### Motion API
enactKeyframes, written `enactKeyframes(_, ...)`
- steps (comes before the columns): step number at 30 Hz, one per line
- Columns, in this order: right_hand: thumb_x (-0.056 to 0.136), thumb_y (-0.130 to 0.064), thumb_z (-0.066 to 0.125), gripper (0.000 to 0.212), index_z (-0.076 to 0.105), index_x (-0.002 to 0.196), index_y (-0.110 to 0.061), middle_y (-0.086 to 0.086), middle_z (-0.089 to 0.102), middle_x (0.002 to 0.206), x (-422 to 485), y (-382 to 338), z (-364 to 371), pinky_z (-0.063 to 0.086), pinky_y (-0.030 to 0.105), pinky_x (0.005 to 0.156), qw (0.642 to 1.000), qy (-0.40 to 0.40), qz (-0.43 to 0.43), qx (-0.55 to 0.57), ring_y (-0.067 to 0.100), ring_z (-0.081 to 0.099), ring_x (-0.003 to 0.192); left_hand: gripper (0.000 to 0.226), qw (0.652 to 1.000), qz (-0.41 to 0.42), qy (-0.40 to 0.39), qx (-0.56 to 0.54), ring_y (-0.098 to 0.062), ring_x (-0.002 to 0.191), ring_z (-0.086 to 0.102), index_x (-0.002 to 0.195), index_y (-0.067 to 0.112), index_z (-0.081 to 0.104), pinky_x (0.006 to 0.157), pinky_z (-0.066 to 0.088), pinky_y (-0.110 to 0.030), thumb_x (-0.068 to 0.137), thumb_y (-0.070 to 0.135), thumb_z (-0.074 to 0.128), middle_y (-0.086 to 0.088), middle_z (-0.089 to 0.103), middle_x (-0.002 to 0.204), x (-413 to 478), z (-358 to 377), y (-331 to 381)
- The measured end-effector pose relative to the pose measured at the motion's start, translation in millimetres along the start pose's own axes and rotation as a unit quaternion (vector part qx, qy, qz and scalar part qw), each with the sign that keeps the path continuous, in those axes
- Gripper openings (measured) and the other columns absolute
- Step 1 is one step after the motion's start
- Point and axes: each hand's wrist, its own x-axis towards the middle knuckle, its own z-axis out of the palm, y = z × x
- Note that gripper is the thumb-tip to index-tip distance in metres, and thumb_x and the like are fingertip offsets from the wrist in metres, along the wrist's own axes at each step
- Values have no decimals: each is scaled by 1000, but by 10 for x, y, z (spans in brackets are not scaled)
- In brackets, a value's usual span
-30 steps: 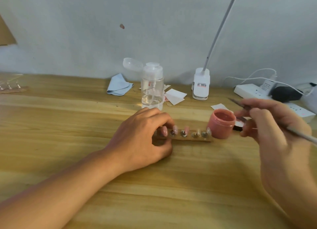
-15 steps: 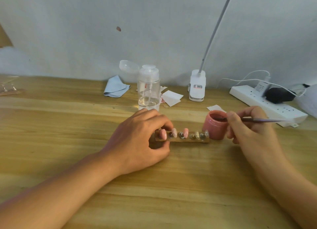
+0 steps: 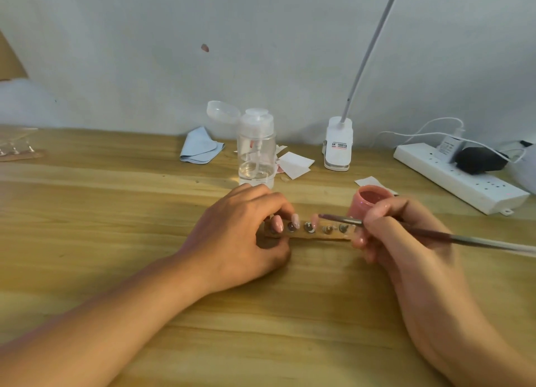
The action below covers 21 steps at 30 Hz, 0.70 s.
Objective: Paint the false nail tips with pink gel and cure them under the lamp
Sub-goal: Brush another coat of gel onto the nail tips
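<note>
Dim, even light; soft shadow under the left hand (image 3: 232,236); motion blur along the brush (image 3: 478,240); curved edges.

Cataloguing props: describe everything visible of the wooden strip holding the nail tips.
The wooden strip is a narrow light-brown bar lying flat on the table, running left to right. Round shiny mounts line its top; the three leftmost carry pink tips. The left hand pinches its left end; the right hand, holding a brush, rests by its right end.

Three pink nail tips (image 3: 295,220) stand on a wooden strip (image 3: 316,237), an open pink gel jar (image 3: 366,198) near its right end.
</note>
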Motion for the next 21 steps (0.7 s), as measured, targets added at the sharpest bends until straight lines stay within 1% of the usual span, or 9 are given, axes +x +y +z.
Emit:
enactKeyframes(3,90,3,52,20,50,73,-6,6,59,63,-4,12,-12,42,20,55,1000,7,30,-7,15,49,57,18,1000,1,-3,4,-2,88,50,89,40,61,73,43,-21,72,37,62,21,52,80,4,-3,-2)
enactKeyframes(5,88,4,51,19,49,72,-6,4,59,57,-5,19,-8,42,19,55,999,4,36,-21,16,48,58,18,1000,0,-7,2,-2,89,50,90,40,61,72,42,-20,72,38,62,21,52,81,0,-6,-8)
enactKeyframes(8,86,4,53,17,49,71,-5,6,61,56,-14,20,8,43,17,53,999,-6,36,-35,15,50,57,18,1000,-1,-9,-3,-3,89,50,90,40,61,72,42,-21,73,36,64,20,53,81,-10,-9,-10)
enactKeyframes(15,88,1,56,18,49,72,-4,9,64,58,-11,31,14,44,17,52,998,-7,40,-44,17,50,57,17,1000,-1,-6,-6,-3,87,50,89,39,61,73,43,-22,73,35,63,20,53,79,-4,-4,-2)
enactKeyframes(21,87,4,55,20,49,70,-6,9,63,57,-3,33,29,43,17,49,999,2,38,-38,17,50,57,17,1000,1,-1,-3,-5,87,51,89,39,61,74,44,-24,72,34,64,19,52,79,-1,1,-3)
